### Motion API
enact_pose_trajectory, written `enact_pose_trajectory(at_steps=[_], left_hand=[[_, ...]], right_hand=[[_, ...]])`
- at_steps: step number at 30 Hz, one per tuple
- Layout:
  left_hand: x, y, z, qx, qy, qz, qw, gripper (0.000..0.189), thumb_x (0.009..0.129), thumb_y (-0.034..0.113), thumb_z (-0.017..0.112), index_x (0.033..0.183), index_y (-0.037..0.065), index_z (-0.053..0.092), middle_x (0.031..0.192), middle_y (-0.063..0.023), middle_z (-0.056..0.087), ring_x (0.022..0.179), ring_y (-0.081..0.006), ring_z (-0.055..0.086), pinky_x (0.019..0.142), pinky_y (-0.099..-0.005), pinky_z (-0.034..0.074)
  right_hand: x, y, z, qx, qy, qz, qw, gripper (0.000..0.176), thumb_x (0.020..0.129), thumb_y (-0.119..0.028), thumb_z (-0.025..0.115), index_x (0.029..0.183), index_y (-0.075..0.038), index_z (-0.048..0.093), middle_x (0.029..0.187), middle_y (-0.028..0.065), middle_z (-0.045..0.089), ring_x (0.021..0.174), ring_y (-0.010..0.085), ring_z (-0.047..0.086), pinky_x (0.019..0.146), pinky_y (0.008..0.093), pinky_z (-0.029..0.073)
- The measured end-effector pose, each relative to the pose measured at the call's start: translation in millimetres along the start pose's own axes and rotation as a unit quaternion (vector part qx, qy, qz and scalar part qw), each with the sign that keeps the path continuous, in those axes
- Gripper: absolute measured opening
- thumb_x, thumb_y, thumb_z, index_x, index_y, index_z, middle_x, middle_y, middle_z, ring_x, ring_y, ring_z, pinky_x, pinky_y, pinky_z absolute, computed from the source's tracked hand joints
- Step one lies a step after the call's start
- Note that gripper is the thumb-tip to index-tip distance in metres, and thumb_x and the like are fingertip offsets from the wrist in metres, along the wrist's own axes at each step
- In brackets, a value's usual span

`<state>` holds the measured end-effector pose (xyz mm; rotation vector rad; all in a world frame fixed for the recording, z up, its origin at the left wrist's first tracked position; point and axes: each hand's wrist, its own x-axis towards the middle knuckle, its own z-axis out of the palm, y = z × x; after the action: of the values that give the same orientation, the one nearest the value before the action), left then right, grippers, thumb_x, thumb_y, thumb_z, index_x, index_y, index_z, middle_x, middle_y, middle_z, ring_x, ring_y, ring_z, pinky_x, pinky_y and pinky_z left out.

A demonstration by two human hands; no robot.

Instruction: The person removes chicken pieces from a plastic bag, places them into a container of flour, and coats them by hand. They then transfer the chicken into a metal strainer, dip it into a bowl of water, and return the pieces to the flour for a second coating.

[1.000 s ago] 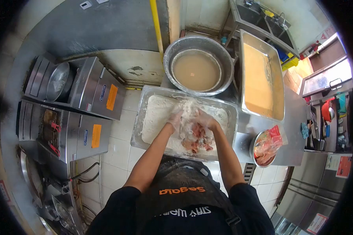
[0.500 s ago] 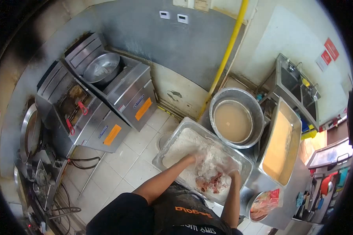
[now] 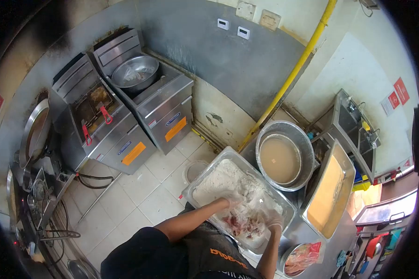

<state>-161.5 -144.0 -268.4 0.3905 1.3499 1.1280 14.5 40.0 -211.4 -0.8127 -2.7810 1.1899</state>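
Note:
A deep metal tray [image 3: 202, 183] of white flour [image 3: 228, 174] lies in front of me, with reddish pieces [image 3: 239, 224], apparently raw meat, partly covered in flour near its front side. My left hand [image 3: 233, 199] reaches into the flour just behind the pieces. At their right, close to the tray's right wall, my right hand [image 3: 272, 219] touches the flour. Both hands look pale, floured or in thin clear gloves. Flour and blur hide the fingers, so I cannot see whether they grip anything.
Behind the tray stands a large pot [image 3: 279, 156] of cloudy tan liquid. Right of it is a deep pan [image 3: 323, 195] of orange-yellow liquid. A bowl [image 3: 297, 259] holds a plastic bag with reddish contents. Fryers [image 3: 172, 118] stand left; a sink [image 3: 354, 125] is back right.
Both hands have moved within the flour, and the reddish pieces now show more white coating. The view has shifted, so the surroundings sit differently in it.

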Motion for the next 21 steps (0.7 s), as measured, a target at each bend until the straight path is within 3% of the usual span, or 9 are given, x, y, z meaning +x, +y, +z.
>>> enact_pose_trajectory(at_steps=[2,7,10,13,14,16,19,20,21], left_hand=[[-2.4,-12.8,3.9,0.189,0.014,0.035,0.981,0.068,0.091,0.059,0.046,0.127,0.001,0.054,0.122,-0.0159,0.062,0.11,-0.0269,0.058,0.092,-0.0429,0.046],[79.9,-50.2,51.3,0.174,0.072,0.093,0.978,0.067,0.088,0.046,0.052,0.131,-0.006,0.048,0.112,-0.0218,0.065,0.096,-0.0306,0.06,0.09,-0.0427,0.047],[47.4,-13.2,53.4,0.203,0.316,0.059,0.925,0.053,0.084,0.036,0.057,0.114,-0.008,0.059,0.092,-0.0176,0.068,0.076,-0.0287,0.06,0.076,-0.0432,0.051],[25.2,-12.0,17.8,0.028,0.161,0.151,0.975,0.033,0.08,0.028,0.061,0.09,-0.004,0.067,0.077,-0.0143,0.067,0.064,-0.0251,0.059,0.061,-0.0432,0.049],[11.5,-1.7,6.3,0.026,0.16,0.144,0.976,0.033,0.08,0.028,0.061,0.09,-0.004,0.067,0.077,-0.0143,0.067,0.064,-0.0251,0.059,0.061,-0.0432,0.049],[-17.3,21.3,0.1,0.312,0.201,0.021,0.928,0.071,0.084,0.032,0.065,0.143,0.004,0.038,0.133,-0.0215,0.047,0.122,-0.0358,0.047,0.104,-0.0468,0.037],[59.0,-61.6,28.9,0.266,0.295,0.179,0.9,0.069,0.088,0.034,0.063,0.143,0.001,0.036,0.144,-0.0234,0.037,0.13,-0.037,0.039,0.108,-0.0491,0.032],[95.4,-83.5,35.7,0.379,0.258,0.239,0.856,0.069,0.089,0.034,0.063,0.143,0.001,0.036,0.143,-0.0227,0.04,0.129,-0.0346,0.042,0.107,-0.0475,0.035],[83.3,-60.6,35.9,0.255,0.18,0.21,0.927,0.066,0.089,0.032,0.063,0.141,0.001,0.038,0.136,-0.0192,0.046,0.123,-0.0302,0.047,0.103,-0.0434,0.039]], right_hand=[[-22.2,-53.4,-22.7,-0.03,-0.082,0.178,0.98,0.056,0.084,-0.055,0.064,0.092,-0.001,0.067,0.085,0.017,0.066,0.087,0.0262,0.063,0.081,0.0362,0.047],[0.3,6.6,52.1,-0.015,-0.067,0.186,0.98,0.051,0.088,-0.043,0.063,0.109,0.003,0.057,0.092,0.0161,0.065,0.086,0.029,0.063,0.075,0.0387,0.051],[10.8,3.0,57.1,0.337,-0.168,0.157,0.913,0.043,0.088,-0.032,0.064,0.116,-0.002,0.053,0.096,0.0118,0.065,0.083,0.0218,0.063,0.063,0.0337,0.052],[-13.4,-27.6,34.2,0.517,-0.067,0.193,0.831,0.042,0.081,-0.019,0.072,0.115,-0.001,0.054,0.087,0.0108,0.069,0.078,0.0175,0.067,0.059,0.0303,0.054],[-14.5,-18.4,24.1,0.448,-0.035,0.195,0.872,0.04,0.084,-0.017,0.069,0.117,0.001,0.054,0.092,0.0108,0.068,0.078,0.0174,0.067,0.059,0.0307,0.054],[-16.4,-19.6,4.8,0.321,-0.031,0.164,0.932,0.042,0.088,-0.019,0.063,0.124,0.0,0.052,0.1,0.0106,0.066,0.082,0.0185,0.066,0.062,0.0307,0.055],[2.4,-39.8,21.4,0.203,-0.023,0.052,0.978,0.036,0.09,-0.027,0.055,0.114,-0.002,0.064,0.093,0.009,0.07,0.106,0.021,0.062,0.104,0.0429,0.04],[31.5,10.1,53.3,0.073,-0.158,0.058,0.983,0.047,0.087,-0.033,0.061,0.12,-0.001,0.061,0.107,0.0103,0.067,0.11,0.022,0.059,0.11,0.0388,0.032],[60.3,61.8,84.6,-0.058,-0.291,0.026,0.955,0.06,0.083,-0.039,0.067,0.127,0.0,0.057,0.121,0.0115,0.063,0.114,0.023,0.057,0.115,0.0347,0.024]])
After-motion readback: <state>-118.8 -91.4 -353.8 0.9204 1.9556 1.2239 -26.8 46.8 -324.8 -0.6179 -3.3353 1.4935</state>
